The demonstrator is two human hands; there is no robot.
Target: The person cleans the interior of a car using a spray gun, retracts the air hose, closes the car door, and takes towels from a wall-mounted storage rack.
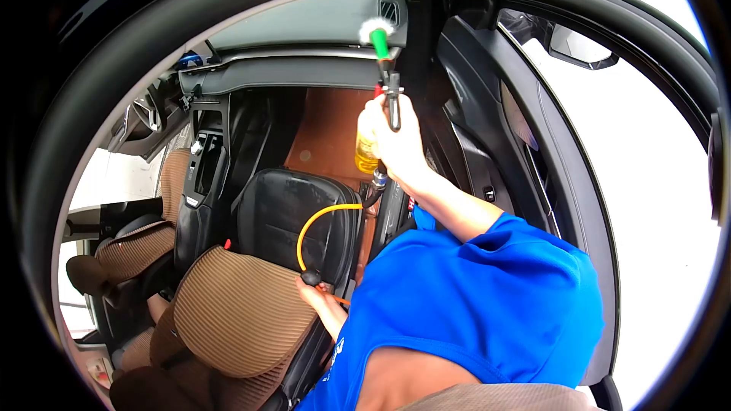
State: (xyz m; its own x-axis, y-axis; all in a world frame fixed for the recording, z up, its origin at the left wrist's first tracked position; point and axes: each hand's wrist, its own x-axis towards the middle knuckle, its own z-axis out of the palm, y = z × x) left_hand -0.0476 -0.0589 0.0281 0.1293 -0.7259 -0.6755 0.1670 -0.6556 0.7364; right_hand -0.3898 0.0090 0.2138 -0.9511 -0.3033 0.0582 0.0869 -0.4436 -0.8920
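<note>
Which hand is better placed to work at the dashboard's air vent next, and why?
Probably the right hand: it grips the spray gun, whose green nozzle points toward the air vent. The left hand holds the orange hose back by the seat.

from my station i see the vent [388, 11] beyond the right hand [396, 135], door [474, 68] rightward, seat cover [244, 312] left of the left hand [323, 306].

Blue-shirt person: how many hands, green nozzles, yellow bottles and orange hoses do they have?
Hands (left hand, right hand): 2
Green nozzle: 1
Yellow bottle: 1
Orange hose: 1
Total: 5
</note>
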